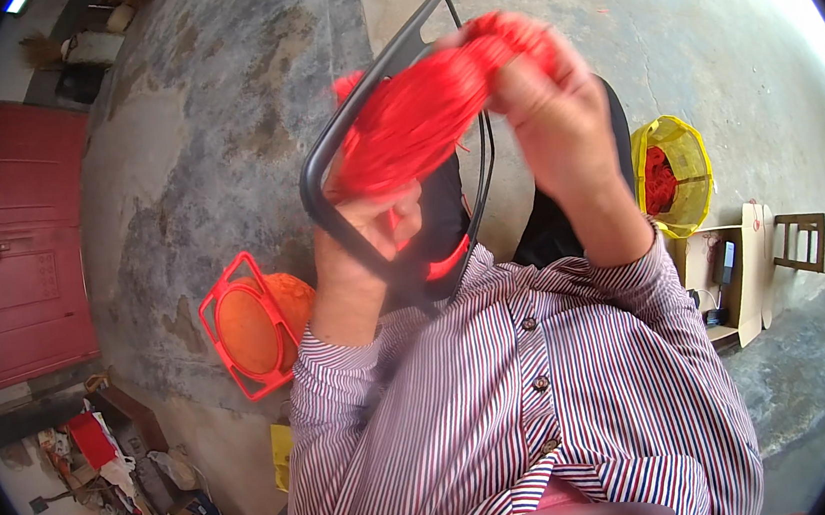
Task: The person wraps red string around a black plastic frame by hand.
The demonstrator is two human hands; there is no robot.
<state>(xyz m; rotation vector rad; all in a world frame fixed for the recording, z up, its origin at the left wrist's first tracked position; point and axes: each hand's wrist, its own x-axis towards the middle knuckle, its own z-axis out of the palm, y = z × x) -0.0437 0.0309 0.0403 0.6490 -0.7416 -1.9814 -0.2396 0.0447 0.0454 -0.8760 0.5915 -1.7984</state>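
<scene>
A thick bundle of red cord [408,122] stretches between my two hands, smeared by motion. At its upper right end my right hand [553,107] is closed around it. My left hand [384,225] has its fingers curled at the lower left end, with a bit of red between them. A black frame [317,157] with rounded corners surrounds the bundle, and its side bar crosses in front of my left hand. Low on this frame is a red strip [448,259]. What bears the frame's weight is hidden.
On the floor at left stands a red-orange frame [208,324] with a round orange part. A yellow basket [693,173] holding red cord is at right, near an open cardboard box [758,271] and a small wooden stool [805,244]. Clutter [138,467] lies lower left, below a red door [24,248].
</scene>
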